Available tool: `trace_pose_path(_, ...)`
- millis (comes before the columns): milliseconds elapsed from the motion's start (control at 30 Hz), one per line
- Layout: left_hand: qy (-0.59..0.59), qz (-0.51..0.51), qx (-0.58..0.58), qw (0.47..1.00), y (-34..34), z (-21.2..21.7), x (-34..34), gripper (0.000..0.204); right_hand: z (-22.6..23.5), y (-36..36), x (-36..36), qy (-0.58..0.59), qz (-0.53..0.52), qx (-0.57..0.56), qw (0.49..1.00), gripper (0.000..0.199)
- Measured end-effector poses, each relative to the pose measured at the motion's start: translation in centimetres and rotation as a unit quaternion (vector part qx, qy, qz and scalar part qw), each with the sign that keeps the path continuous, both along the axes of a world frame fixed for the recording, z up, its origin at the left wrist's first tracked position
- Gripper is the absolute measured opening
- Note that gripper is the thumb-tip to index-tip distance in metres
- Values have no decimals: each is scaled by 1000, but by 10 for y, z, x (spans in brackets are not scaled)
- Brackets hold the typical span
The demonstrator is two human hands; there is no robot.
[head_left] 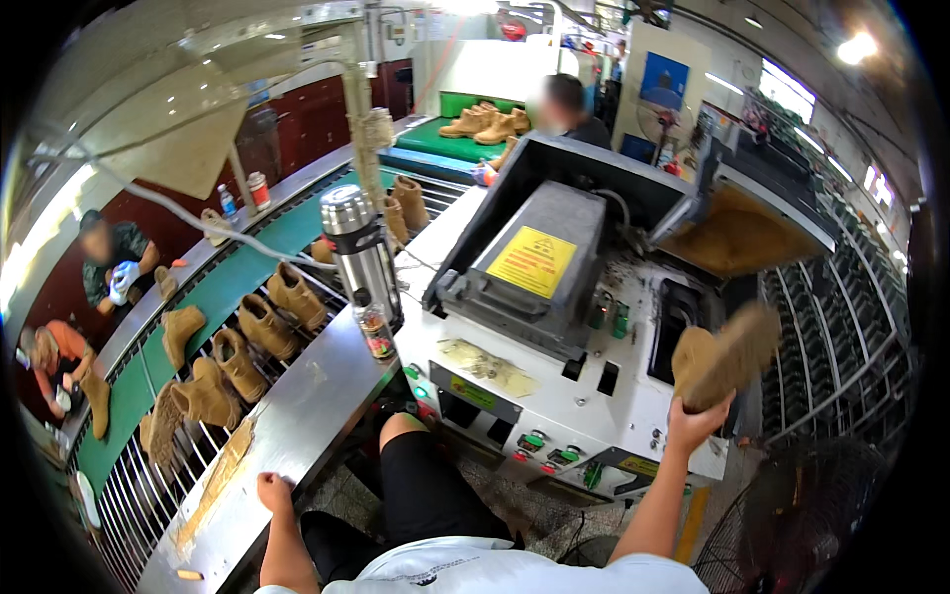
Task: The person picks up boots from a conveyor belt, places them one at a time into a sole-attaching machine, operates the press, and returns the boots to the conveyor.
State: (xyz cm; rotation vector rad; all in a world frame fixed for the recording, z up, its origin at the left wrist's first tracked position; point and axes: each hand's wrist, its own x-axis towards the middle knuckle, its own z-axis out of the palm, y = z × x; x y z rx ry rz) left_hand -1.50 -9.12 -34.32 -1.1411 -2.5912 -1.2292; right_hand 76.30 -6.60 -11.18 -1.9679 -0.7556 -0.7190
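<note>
White shirt [475,572] nearest cam, R hand [698,426] w/ fingers clamped on 1 tan boot [727,356] near machine [604,411], L hand [275,492] w/ fingers curled shut by worktop [322,401], 1 steel flask [356,238] + 1 sm. bottle [376,335], contents unclear

Room above bench [309,404] — flask [360,252] blocks far end

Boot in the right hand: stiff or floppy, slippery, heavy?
The boot probably has a fairly stiff bottom, since its sole looks thick. It is likely light: the right hand alone holds it up. Its matte tan surface suggests little slip, though blur hides the texture.
</note>
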Motion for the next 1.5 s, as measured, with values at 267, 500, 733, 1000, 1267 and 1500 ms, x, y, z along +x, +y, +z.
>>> trace_pose_path(267, -466, -464, -62, 750, 18, 134, 205, 43, -34, -24, -35, 247, 374, 124, 885, 62)
trace_pose_path(500, -630, -555, 177, 514, 0, 200, 203, 81, -68, 39, -291, 398, 763, -56, 506, 73)
trace_pose_path(733, -635, -148, 410, 638, -141, 205, 41, 65, 33, 34, -523, 221, 882, -306, 283, 30)
trace_pose_path(1000, -225, 56, 174, 957, -155, 100, -63, 67, -45, 38, -544, 209, 832, -411, 308, 25)
trace_pose_path(1267, -212, 176, 224, 935, -3, 115, -141, 68, -92, 97, -538, 282, 758, -395, 437, 11)
trace_pose_path(1500, -116, 202, 251, 940, 65, 83, -216, 66, -137, 205, -599, 228, 736, -361, 525, 5)
